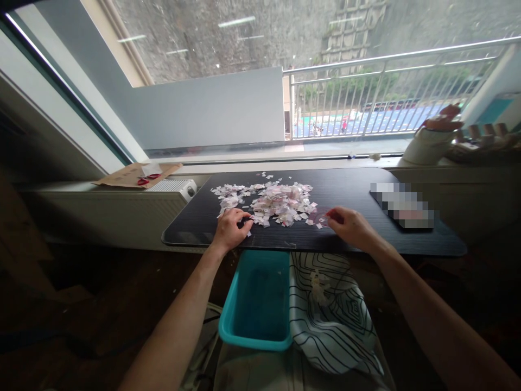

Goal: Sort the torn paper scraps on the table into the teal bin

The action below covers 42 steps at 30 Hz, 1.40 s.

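Note:
A heap of small white and pinkish paper-like pieces (283, 202) lies on the black tabletop (195, 217). My left hand (231, 229) rests at the heap's near left edge, its fingers curled in toward the thumb. Whatever those fingers hold, if anything, is too small to make out. On the heap's right side is my right hand (350, 225), thumb and forefinger drawn together beside a few loose pieces (316, 221). Something thin and reddish, see-through, shows at its fingertips, but its kind is unclear.
A turquoise plastic tub (255, 345) sits below the table's near edge, beside a white cloth with black lines (334, 342). A blurred-out flat object (402, 203) lies at the table's right. Left, red-handled scissors (148, 178) lie on brown paper (122, 176) near a radiator (173, 186). A window stands behind.

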Each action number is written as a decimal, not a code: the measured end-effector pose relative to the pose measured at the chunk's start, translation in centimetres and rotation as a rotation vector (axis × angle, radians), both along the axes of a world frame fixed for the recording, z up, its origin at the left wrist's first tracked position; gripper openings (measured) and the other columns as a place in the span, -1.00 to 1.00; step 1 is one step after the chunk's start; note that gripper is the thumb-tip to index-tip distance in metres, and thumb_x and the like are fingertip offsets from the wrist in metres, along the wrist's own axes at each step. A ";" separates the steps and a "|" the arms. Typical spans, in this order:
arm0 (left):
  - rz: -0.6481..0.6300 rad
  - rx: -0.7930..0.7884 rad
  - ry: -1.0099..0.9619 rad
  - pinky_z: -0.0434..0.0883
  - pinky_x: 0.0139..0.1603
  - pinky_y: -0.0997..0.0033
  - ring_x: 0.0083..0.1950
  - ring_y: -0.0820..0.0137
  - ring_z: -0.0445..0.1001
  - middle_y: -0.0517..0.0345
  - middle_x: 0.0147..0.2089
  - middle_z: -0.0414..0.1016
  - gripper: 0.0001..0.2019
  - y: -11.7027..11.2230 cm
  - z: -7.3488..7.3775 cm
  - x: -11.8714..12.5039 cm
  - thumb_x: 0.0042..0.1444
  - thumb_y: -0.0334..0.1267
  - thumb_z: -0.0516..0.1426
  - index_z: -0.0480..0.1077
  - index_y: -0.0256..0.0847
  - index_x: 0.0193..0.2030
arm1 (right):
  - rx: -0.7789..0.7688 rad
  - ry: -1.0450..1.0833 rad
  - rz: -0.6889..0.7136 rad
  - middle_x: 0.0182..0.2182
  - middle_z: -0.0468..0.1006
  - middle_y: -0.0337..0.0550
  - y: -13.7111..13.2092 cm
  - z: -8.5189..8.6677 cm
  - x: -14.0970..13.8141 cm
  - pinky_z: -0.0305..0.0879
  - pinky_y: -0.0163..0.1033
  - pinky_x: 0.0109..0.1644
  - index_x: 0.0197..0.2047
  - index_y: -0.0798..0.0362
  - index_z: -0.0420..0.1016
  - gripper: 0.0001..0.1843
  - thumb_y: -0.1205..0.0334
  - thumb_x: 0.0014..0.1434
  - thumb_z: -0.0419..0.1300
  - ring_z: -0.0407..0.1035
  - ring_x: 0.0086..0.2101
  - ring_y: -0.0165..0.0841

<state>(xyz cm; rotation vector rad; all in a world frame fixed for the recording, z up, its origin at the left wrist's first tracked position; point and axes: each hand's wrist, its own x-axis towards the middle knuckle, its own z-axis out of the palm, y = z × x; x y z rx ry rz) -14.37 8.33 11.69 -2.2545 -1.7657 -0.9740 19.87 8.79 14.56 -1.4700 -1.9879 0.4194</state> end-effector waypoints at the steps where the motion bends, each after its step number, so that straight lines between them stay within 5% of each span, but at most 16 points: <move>1: 0.001 0.000 0.001 0.33 -0.03 0.22 -0.11 0.24 0.42 0.11 -0.21 0.50 -0.83 0.0 0.0 0.0 0.08 -0.15 0.13 0.49 -0.13 -0.27 | -0.017 0.032 0.035 -0.43 0.60 -0.17 0.2 0.0 -0.1 0.27 -0.28 -0.35 -0.31 0.03 0.53 -0.80 0.20 0.05 0.11 0.41 -0.44 -0.35; 9: -0.004 -0.009 0.002 0.33 -0.02 0.23 -0.11 0.25 0.42 0.11 -0.20 0.49 -0.83 0.0 0.0 0.0 0.08 -0.15 0.12 0.49 -0.13 -0.26 | 0.027 -0.077 -0.105 -0.46 0.59 -0.16 -0.8 0.2 2.5 0.25 -0.25 -0.35 -0.31 0.04 0.54 -0.79 0.20 0.03 0.11 0.40 -0.45 -0.33; 20: -0.012 0.010 0.016 0.33 -0.02 0.23 -0.12 0.25 0.42 0.11 -0.21 0.49 -0.83 0.0 0.0 -0.1 0.08 -0.15 0.12 0.49 -0.12 -0.26 | -0.028 -0.034 0.096 -0.48 0.56 -0.22 -1.3 0.2 0.1 0.24 -0.30 -0.38 -0.30 0.00 0.50 -0.81 0.18 0.09 0.08 0.39 -0.46 -0.36; 26: 0.002 0.003 0.009 0.33 -0.02 0.22 -0.11 0.23 0.41 0.11 -0.20 0.49 -0.82 0.0 0.0 0.0 0.08 -0.14 0.13 0.49 -0.13 -0.26 | 0.033 -0.098 -0.031 -0.46 0.57 -0.20 -1.8 0.3 2.1 0.23 -0.26 -0.35 -0.28 0.01 0.50 -0.80 0.21 0.07 0.08 0.39 -0.44 -0.33; 42: -0.003 0.003 0.017 0.33 -0.03 0.22 -0.12 0.23 0.41 0.11 -0.21 0.49 -0.82 -0.1 0.1 0.0 0.09 -0.15 0.12 0.50 -0.14 -0.26 | 0.049 -0.039 -0.050 -0.34 0.61 -0.11 -1.1 -0.5 2.8 0.29 -0.23 -0.27 -0.20 0.05 0.51 -0.75 0.19 0.11 0.08 0.45 -0.35 -0.28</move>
